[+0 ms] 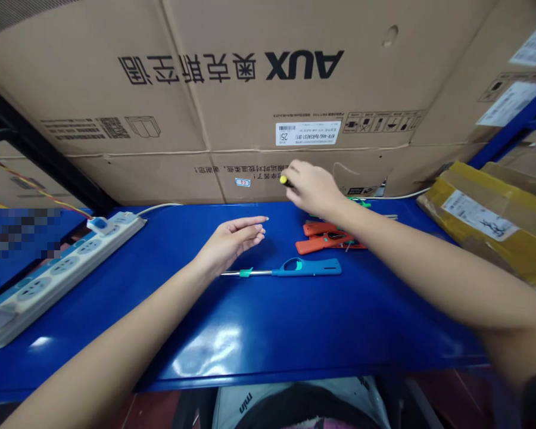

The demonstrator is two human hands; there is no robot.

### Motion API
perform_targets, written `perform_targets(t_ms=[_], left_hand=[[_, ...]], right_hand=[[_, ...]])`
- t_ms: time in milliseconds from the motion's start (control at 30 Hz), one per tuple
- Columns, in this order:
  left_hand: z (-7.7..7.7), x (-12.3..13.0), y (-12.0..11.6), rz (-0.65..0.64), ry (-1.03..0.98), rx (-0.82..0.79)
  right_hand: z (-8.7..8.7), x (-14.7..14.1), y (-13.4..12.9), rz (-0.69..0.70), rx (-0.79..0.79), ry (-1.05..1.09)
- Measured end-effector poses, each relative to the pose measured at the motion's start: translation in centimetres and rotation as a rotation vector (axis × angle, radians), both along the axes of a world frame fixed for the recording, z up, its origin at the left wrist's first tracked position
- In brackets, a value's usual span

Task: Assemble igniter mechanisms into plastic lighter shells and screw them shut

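Observation:
My right hand (310, 187) is raised over the back of the blue table, its fingers closed around a small dark rod with a yellow end (284, 180); its kind is unclear. My left hand (237, 235) hovers empty to the left, index finger stretched out and the other fingers loosely curved. Just below it lies a blue long-necked lighter (310, 267), its metal barrel pointing left with a green piece on it. Several orange lighters (324, 242) lie in a pile beneath my right forearm, which partly covers them. Behind the forearm a bit of green lighter (360, 203) shows.
A white power strip (78, 262) with a plug in it runs along the left side. Large cardboard boxes (232, 119) stand like a wall behind the blue table (268, 333). At the right sits a yellow-taped parcel (495, 220), near a blue rack post (509, 128).

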State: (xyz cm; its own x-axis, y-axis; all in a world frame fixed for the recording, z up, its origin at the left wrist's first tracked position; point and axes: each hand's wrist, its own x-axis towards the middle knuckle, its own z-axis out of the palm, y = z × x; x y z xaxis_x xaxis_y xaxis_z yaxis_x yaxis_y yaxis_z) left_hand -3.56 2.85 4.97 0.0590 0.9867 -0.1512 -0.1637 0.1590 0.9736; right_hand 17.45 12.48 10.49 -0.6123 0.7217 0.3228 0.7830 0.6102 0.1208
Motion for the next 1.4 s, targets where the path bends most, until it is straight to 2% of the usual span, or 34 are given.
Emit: perform_targets(t_ms=[33,100,167,233,300,367,500,667,933,1100,1267,1400], left_hand=[[0.0,0.4,-0.3,-0.011,-0.003,-0.004],[-0.3,1.3,-0.8,-0.033,-0.01,-0.012],[-0.8,2.2,-1.4,-0.051,-0.02,-0.023],[-1.3,3.2,-1.8,-0.064,-0.034,-0.037],[-1.7,4.0,-2.0,-0.068,-0.053,-0.053],[-2.0,4.7,-2.1,-0.064,-0.074,-0.071],[-2.3,5.5,-1.9,-0.046,-0.112,-0.105],[-2.6,6.1,-2.1,-0.058,-0.111,-0.13],[-2.9,5.4,-3.4,-0.053,-0.089,-0.201],[-2.5,5.5,-3.7,0.05,-0.152,-0.262],[-1.9,5.8,-3.6,0.137,-0.233,-0.309],[-1.7,5.5,-3.4,0.189,-0.367,-0.407]], right_hand=[[0.4,0.9,-0.7,0.052,0.023,0.227],[0.6,2.7,-2.5,0.145,-0.058,0.643],[-0.5,4.3,-4.5,0.178,-0.353,0.996],[-2.5,5.6,-6.5,0.124,-0.731,1.329],[-4.7,6.4,-8.1,0.088,-1.046,1.544],[-6.5,6.9,-9.0,0.064,-1.103,1.654],[-8.1,7.4,-8.8,0.061,-1.063,1.781],[-8.8,7.0,-8.3,0.023,-1.159,1.811],[-9.5,5.7,-9.4,0.006,-1.262,1.827],[-9.3,5.1,-9.8,0.037,-1.301,1.856],[-8.2,6.2,-9.6,0.058,-1.179,1.905],[-7.2,7.2,-9.6,-0.022,-1.08,1.81]])
